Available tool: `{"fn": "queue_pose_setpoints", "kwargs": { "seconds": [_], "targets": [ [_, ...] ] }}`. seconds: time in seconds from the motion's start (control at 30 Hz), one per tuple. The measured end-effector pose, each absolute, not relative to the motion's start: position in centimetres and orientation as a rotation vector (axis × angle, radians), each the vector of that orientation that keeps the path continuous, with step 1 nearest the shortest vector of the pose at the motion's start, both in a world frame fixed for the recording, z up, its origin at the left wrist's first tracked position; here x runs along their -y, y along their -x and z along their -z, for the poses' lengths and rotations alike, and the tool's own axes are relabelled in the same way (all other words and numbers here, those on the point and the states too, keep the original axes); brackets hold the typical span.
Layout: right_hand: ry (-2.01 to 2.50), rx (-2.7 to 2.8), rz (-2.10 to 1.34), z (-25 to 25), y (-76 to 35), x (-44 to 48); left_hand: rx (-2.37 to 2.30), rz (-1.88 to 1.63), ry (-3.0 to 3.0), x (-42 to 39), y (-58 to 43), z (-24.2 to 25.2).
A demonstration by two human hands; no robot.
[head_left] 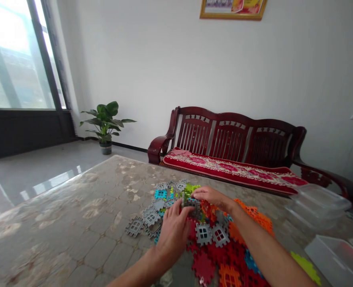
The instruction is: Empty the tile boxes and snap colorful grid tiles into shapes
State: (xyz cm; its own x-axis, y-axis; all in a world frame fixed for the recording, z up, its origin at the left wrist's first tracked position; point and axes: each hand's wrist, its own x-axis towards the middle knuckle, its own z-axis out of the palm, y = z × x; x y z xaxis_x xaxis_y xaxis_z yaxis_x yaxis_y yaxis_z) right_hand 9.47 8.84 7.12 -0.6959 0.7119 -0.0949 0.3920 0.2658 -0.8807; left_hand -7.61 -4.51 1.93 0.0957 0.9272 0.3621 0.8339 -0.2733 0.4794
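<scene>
Left hand's grip [175,225], thumb and fingers apart, curves about the near side of a grey window block [195,204] on the desk [104,243]; from where I stand I can't tell whether it is clamped. Across from it, the right hand [210,197] lays its fingertips along the block's top edge, the thumb hidden from me, so that grip I can't read either. That block sits between the two hands, amid a heap of loose pieces: grey blocks [134,226] to the left, red blocks [204,266] nearer, orange blocks [258,221] partly behind the right forearm. Clear plastic boxes [316,205] stand at the right, and beyond the desk is a dark wooden sofa [228,133].
</scene>
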Motion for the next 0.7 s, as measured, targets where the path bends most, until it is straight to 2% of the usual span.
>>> {"fn": "queue_pose_setpoints", "kwargs": {
  "seconds": [0.1, 0.23, 0.3, 0.47, 0.7],
  "targets": [
    [0.986, 2.247, -1.363, -6.9, -9.3, -9.4, -1.762, -0.894, -2.153, 4.1, 10.7, -3.8],
    [1.239, 2.173, -0.856, -4.5, -8.9, -12.7, -1.959, -0.679, -2.167, 4.7, 14.5, -4.8],
    [1.354, 2.147, -0.737, -3.3, -8.8, -14.5, -2.082, -0.579, -2.130, 5.5, 15.5, -4.3],
    [1.526, 2.215, -0.658, -1.3, -8.3, -16.8, -2.165, -0.295, -2.005, 6.9, 15.4, -1.8],
    [1.523, 2.412, -0.651, -0.7, -5.8, -15.9, -2.155, -0.342, -2.061, 5.7, 13.2, -1.1]
  ]
}}
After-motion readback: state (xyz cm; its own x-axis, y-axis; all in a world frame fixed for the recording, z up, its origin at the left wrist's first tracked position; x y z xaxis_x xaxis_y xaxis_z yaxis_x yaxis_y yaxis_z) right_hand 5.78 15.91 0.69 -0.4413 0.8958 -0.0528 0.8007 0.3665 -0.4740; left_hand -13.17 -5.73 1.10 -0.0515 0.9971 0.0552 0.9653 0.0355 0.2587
